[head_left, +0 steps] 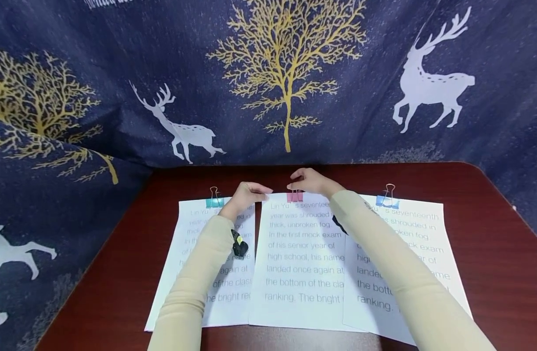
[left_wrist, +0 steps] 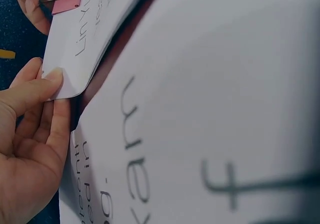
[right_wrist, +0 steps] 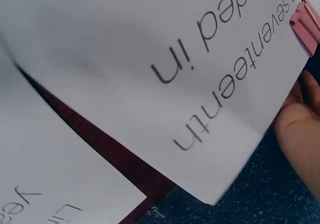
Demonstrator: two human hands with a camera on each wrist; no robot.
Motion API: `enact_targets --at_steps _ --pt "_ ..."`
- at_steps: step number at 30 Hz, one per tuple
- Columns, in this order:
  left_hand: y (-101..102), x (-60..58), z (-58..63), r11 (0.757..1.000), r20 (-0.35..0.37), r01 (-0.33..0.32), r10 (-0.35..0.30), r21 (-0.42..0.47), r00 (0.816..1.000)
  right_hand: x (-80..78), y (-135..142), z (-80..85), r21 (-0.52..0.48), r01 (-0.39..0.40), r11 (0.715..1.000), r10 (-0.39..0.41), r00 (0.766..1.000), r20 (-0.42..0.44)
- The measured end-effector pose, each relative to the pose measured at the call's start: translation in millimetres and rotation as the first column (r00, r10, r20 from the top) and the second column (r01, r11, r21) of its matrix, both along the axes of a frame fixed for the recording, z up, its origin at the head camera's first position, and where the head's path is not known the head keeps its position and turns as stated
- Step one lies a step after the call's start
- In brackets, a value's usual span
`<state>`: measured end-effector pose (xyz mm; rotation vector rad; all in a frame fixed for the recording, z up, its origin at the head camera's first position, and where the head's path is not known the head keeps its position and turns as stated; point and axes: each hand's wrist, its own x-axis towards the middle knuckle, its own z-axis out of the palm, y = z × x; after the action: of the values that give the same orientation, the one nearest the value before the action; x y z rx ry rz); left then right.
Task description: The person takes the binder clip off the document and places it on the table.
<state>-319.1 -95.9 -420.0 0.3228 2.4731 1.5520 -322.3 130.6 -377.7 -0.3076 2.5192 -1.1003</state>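
Observation:
Three printed paper stacks lie side by side. On the middle stack [head_left: 299, 278], a pink binder clip [head_left: 295, 197] grips the top edge. My left hand [head_left: 247, 195] pinches that stack's top left corner, thumb above and fingers beneath, as the left wrist view shows. Just behind the pink clip, my right hand [head_left: 311, 182] has its thumb and fingers curled about the wire handles; their exact contact is partly hidden. In the right wrist view, this hand [right_wrist: 300, 126] lies beyond the paper's top edge, its fingertips partly out of sight.
The left stack [head_left: 171, 287] carries a teal binder clip [head_left: 214, 203], the right stack [head_left: 439, 273] a blue one. My forearms cross over both stacks. Behind the dark red table [head_left: 106, 292] hangs a blue cloth [head_left: 321, 126] with deer and trees.

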Motion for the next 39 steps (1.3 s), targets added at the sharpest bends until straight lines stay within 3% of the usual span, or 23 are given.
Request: enact_targets --at_steps 6,13,20,31,39 --pt "0 -3.8 5.3 1.0 -0.036 0.015 -0.014 0.013 0.999 -0.4 5 8.4 -0.099 0.019 0.995 -0.013 0.998 0.055" --pt "-5 -2.7 4.0 1.0 -0.037 -0.005 0.005 -0.006 0.999 2.9 11 9.5 -0.125 0.016 0.992 0.0 0.992 0.125" --pt "-7 -0.5 3.7 0.999 0.004 -0.029 0.028 0.033 1.0 1.7 16 10.5 -0.124 -0.016 0.992 0.032 0.991 0.127" --pt "-9 4.6 -0.6 0.998 0.089 -0.001 -0.005 0.066 0.996 2.8 16 2.1 -0.149 -0.019 0.989 0.047 0.982 0.183" --pt "-9 6.3 0.8 0.998 0.088 -0.018 0.012 0.067 0.996 0.5 14 0.4 -0.168 -0.035 0.985 0.058 0.989 0.134"
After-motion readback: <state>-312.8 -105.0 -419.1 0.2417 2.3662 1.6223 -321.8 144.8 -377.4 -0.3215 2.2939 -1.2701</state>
